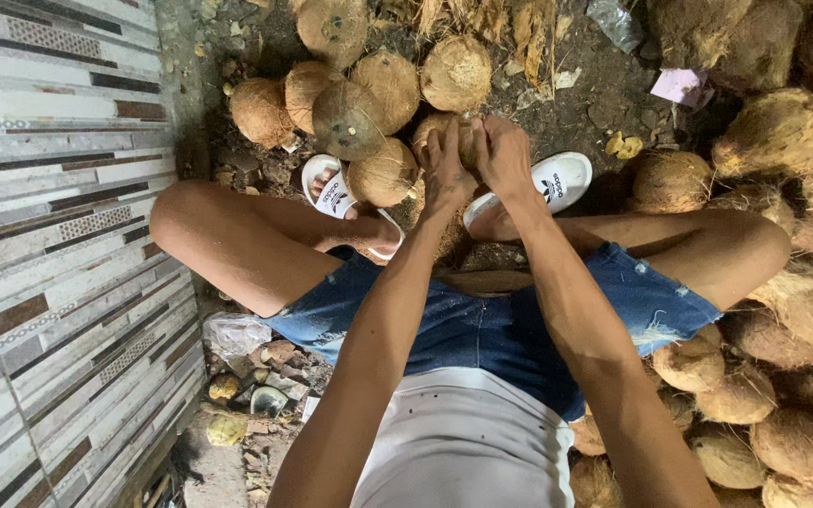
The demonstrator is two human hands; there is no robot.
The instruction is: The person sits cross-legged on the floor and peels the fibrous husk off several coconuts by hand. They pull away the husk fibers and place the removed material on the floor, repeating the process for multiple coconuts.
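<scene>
I sit low with my knees spread, wearing blue denim shorts and white slide sandals. Both arms reach forward between my feet. My left hand and my right hand grip the same brown husked coconut, which lies on the dirt just ahead of my feet. The fingers of both hands curl over its top and hide most of it. A cluster of round husked coconuts lies just left of it, touching my left sandal.
A striped tiled wall runs along the left. Fibrous unhusked coconuts are piled on the right, down beside my right thigh. Dry husk, scraps and a plastic bag litter the dirt ground. My right sandal rests near my hands.
</scene>
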